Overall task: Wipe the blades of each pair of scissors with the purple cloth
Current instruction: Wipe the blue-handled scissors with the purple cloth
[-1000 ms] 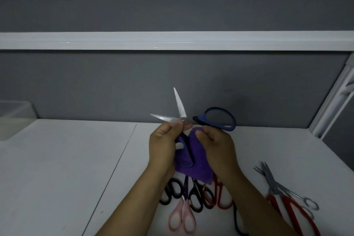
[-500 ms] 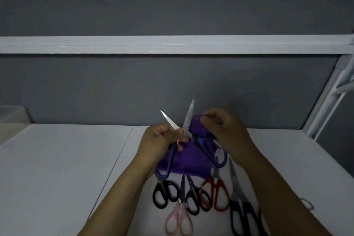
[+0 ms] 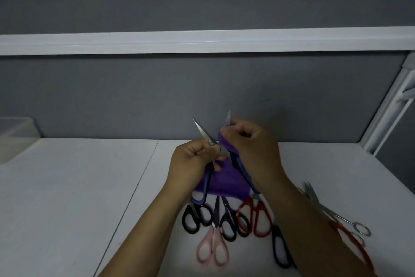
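Scissors point(image 3: 205, 135) gripped L hand point(image 3: 190, 161), cloth point(image 3: 225, 179) pinched R hand point(image 3: 253, 145).

Both forearms point(image 3: 143, 227) are bare as far as the view shows them. The left hand point(image 3: 190, 160) and right hand point(image 3: 251, 144) are uncovered too.

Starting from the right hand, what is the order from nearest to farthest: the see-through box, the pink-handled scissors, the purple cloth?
1. purple cloth, pinched by the right hand itself.
2. pink-handled scissors, on the table below, nearer the person.
3. see-through box, at the far left edge.
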